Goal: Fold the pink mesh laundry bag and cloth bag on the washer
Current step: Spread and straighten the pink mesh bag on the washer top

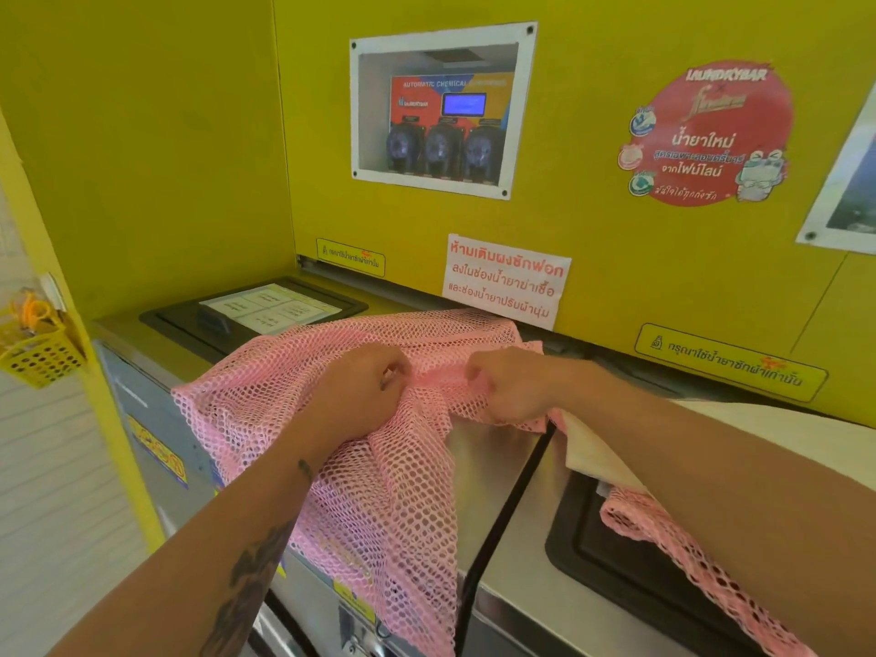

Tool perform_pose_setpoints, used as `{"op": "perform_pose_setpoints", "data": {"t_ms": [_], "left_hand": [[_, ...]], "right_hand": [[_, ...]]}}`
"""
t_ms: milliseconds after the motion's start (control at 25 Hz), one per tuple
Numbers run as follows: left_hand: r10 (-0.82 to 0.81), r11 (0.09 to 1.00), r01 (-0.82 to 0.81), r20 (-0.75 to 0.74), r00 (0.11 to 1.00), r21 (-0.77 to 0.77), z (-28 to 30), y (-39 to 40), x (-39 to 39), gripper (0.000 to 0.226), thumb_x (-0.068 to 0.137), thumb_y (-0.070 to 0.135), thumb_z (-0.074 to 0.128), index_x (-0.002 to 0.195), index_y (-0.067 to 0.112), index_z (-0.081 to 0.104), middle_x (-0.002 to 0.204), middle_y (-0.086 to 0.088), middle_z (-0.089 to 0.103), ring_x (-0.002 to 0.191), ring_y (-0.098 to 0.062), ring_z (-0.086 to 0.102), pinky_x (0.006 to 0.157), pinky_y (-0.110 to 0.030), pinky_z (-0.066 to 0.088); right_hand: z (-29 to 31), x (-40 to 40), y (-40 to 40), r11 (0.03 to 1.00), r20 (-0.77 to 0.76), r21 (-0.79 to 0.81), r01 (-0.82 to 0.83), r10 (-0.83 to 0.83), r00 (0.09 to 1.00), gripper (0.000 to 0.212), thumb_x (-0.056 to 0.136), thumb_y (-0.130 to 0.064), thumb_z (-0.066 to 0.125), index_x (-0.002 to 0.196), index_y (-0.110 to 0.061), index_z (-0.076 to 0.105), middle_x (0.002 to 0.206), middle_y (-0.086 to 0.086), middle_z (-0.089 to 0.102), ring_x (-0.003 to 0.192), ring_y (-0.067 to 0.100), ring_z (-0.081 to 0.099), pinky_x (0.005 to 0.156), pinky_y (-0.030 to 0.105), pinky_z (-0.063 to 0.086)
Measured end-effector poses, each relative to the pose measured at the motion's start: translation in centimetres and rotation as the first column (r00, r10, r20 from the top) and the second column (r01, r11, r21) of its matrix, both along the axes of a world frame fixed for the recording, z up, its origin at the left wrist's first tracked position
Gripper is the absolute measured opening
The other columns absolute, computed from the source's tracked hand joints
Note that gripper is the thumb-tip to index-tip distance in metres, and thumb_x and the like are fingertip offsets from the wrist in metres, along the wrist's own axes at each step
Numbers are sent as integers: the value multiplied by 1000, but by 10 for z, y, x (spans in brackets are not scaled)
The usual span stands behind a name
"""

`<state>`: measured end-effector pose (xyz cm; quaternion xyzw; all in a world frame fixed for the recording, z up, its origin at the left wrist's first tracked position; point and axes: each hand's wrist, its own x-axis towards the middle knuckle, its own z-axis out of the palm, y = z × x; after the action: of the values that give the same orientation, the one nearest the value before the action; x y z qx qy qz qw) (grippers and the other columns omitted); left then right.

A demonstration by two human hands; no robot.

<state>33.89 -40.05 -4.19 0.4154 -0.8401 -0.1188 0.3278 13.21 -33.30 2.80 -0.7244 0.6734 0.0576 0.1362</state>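
Observation:
The pink mesh laundry bag (393, 486) lies spread over the top of the left washer (142, 400) and hangs down its front. My left hand (360, 386) and my right hand (509, 386) are both clenched on a bunched fold of the mesh near its middle, knuckles close together. A cream cloth bag (597, 452) rests on the right washer, partly hidden under my right forearm. More pink mesh (687, 557) shows below that forearm, over the right washer's dark lid.
A dark detergent lid with a label (256, 308) sits at the back of the left washer. Yellow wall panels with stickers and a dispenser window (441, 116) rise right behind. A yellow basket (35, 353) hangs at the left. A narrow gap (502, 505) separates the washers.

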Motion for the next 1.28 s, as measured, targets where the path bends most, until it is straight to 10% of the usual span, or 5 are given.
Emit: {"op": "perform_pose_setpoints", "data": {"t_ms": [400, 640, 800, 1080, 1280], "left_hand": [[-245, 906, 283, -155, 957, 315, 26, 44, -18, 15, 96, 28, 54, 86, 29, 66, 96, 10, 66, 81, -6, 59, 78, -34, 50], [43, 998, -29, 275, 961, -55, 14, 8, -28, 40, 91, 47, 50, 130, 35, 52, 146, -2, 43, 139, -25, 33, 115, -56, 22], [81, 947, -241, 566, 821, 213, 1, 1, -25, 77, 84, 79, 20, 151, 43, 13, 165, -7, -1, 150, -36, -3, 108, -74, -3], [226, 949, -306, 508, 831, 79, 41, 9, -48, 44, 90, 41, 44, 131, 26, 52, 139, -9, 53, 128, -35, 46, 110, -61, 25], [131, 991, -119, 441, 888, -55, 34, -43, -19, 50, 93, 44, 47, 142, 34, 41, 151, -4, 42, 137, -26, 36, 114, -54, 25]], "right_hand": [[16, -109, 14, 950, -419, -252, 182, -277, 865, 27, 79, -28, 69, 60, -16, 54, 60, -1, 55, 54, 16, 48, 52, 28, 36], [6, -86, 13, 960, 55, -171, 224, -217, 975, 21, 86, -23, 52, 80, -11, 69, 85, -1, 65, 81, 20, 59, 73, 37, 50], [-9, -100, 9, 921, -255, 18, 389, -372, 892, 39, 98, -47, 41, 110, -19, 65, 126, 7, 63, 112, 24, 59, 99, 38, 46], [14, -57, -6, 850, -170, -430, 303, -406, 898, 39, 86, -34, 53, 122, -20, 57, 119, 6, 63, 107, 29, 59, 96, 42, 46], [-7, 3, -43, 939, 34, -208, 273, -272, 962, 67, 92, -52, 42, 152, -27, 30, 159, 9, 33, 142, 35, 34, 114, 51, 31]]}}
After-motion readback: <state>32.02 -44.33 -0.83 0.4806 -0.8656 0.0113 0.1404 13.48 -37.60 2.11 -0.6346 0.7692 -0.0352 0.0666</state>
